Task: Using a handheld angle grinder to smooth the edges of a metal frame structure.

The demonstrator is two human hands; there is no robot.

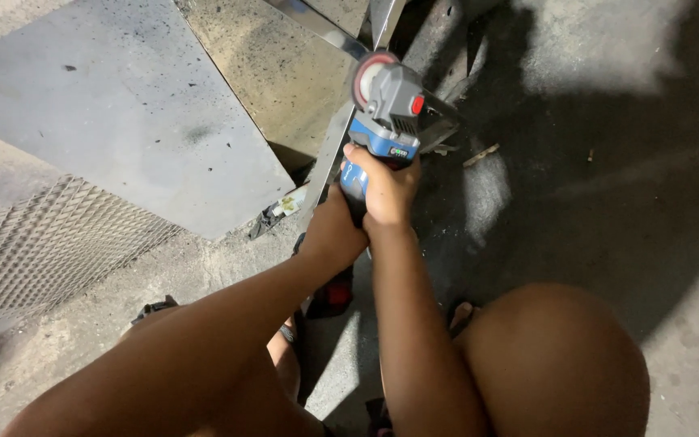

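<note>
Right hand: I see my right hand wrapped tight around the blue body of the angle grinder, fingers curled over the top of the casing and clamped on it.
Left hand: my left hand sits just behind and under the right one, pressed against the tool's rear grip; the right hand hides its fingers, so I cannot tell how far they wrap around.
Grinder: I hold it out in front of me, grey head pointing away, with a red button on the side of the head and a reddish disc at the far end.
Disc contact: the disc lies against a shiny metal bar that runs diagonally across the top of the view; whether it truly touches I cannot tell.
Metal frame: more bright bars run down from that spot toward my hands, passing just left of the grinder.
Steel sheet: a large flat grey sheet lies to the left, speckled with dark flecks.
Mesh: a panel of expanded metal mesh lies at the left edge, below the sheet.
Floor: rough concrete, half in shadow and half in light.
Body: my knee shows low on the right, both forearms reaching forward from the bottom edge.
</note>
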